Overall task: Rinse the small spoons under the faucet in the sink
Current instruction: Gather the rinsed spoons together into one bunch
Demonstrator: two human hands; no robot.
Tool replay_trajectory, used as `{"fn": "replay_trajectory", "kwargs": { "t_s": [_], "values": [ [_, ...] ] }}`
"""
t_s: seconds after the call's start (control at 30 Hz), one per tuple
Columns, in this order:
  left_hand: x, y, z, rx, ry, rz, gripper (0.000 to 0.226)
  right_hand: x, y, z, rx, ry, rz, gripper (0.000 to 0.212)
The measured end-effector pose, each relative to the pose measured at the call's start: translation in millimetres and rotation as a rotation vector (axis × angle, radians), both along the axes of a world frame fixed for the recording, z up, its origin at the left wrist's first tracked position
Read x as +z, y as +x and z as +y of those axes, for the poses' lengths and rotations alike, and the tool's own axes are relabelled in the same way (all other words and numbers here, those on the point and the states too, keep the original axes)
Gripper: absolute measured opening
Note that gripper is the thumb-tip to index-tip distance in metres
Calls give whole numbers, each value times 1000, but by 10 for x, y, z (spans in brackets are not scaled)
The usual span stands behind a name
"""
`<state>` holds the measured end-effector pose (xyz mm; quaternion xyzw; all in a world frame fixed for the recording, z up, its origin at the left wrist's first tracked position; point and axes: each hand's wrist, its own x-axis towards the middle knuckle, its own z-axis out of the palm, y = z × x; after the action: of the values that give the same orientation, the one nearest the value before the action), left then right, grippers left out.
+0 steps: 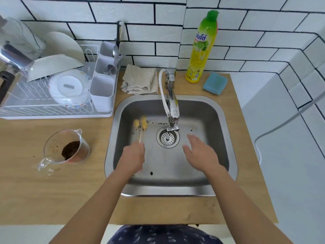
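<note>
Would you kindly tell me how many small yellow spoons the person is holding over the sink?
2. Both small spoons are held in the left hand over the sink's left side: one further left, the other beside it. They are motion-blurred, so another could be hidden.

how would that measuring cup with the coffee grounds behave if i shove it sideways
The measuring cup looks like thin clear plastic holding only a small heap of grounds, so probably light. On the smooth wooden counter it would likely slide; a high push might tip it and spill.

Left hand curled in a grip, right hand flat, fingers spread, both arms outstretched
</note>
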<state>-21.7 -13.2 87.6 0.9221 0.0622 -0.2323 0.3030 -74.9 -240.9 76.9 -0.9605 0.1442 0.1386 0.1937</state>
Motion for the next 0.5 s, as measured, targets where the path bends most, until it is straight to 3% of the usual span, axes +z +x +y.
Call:
{"fn": "replay_trajectory", "kwargs": {
  "t_s": [0.03, 0.07, 0.13, 0.2, 0.27, 0.3, 0.37, 0.4, 0.43, 0.5],
  "values": [
    [27, 31, 0, -58, 84, 160, 35, -22, 18, 14, 49, -50, 243, 55],
    [49, 32, 9, -109, 95, 221, 38, -41, 15, 32, 55, -80, 301, 55],
    [51, 50, 6, -159, 89, 86, 34, -79, 29, 69, -1, -116, -22, 52],
    [57, -18, -12, -18, -52, -173, 30, -18, 55, 126, -97, -104, -337, 47],
    [26, -8, 5, 55, -110, -170, 29, -32, 19, 118, -118, -89, -440, 46],
    [24, 33, 18, 17, -49, -11, 28, -30, 22, 85, -94, -68, -334, 46],
    [74, 73, 35, -66, 60, 246, 23, -28, 59, 42, -46, -54, 57, 41],
    [66, 74, 45, -144, 155, 238, 22, -54, 60, 23, -35, -48, 127, 40],
    [1, 92, 59, -157, 131, 149, 21, -76, 43, 19, -49, -33, 64, 40],
    [-7, 18, 25, -28, -24, -129, 23, -30, 36, 12, -95, -10, -285, 42]
  ]
}}
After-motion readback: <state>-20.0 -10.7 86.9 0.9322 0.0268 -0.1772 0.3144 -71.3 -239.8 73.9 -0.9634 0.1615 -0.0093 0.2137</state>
